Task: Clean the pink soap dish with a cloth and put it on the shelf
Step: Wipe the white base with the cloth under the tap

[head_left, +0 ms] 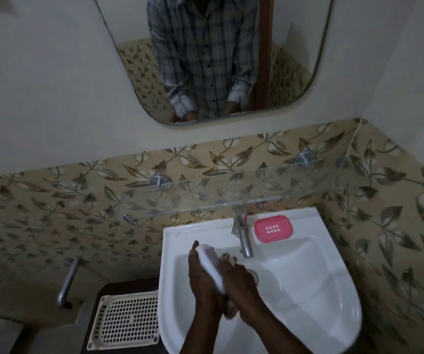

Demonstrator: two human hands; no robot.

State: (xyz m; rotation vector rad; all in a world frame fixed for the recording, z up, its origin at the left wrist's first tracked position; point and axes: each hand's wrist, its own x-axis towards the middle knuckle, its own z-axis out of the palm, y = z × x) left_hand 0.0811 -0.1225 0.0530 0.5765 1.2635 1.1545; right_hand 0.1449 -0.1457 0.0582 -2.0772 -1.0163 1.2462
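Observation:
A pink soap dish (273, 229) with a grid of small holes lies flat on the back rim of the white sink (333, 251), just right of the tap. Over the basin, my left hand (202, 277) grips a pale, whitish oblong dish part (212, 264), tilted on edge. My right hand (243, 284) presses a greyish cloth (227, 257) against its inner side. More of the cloth bunches below, between my wrists. The clear glass shelf (231, 192) hangs on the tiled wall above the sink with nothing on it.
A chrome tap (244, 241) stands at the back of the basin. A cream perforated plastic tray (126, 320) leans left of the sink on a dark stand. A metal bar (68, 284) juts from the left wall. A mirror (213, 60) hangs above.

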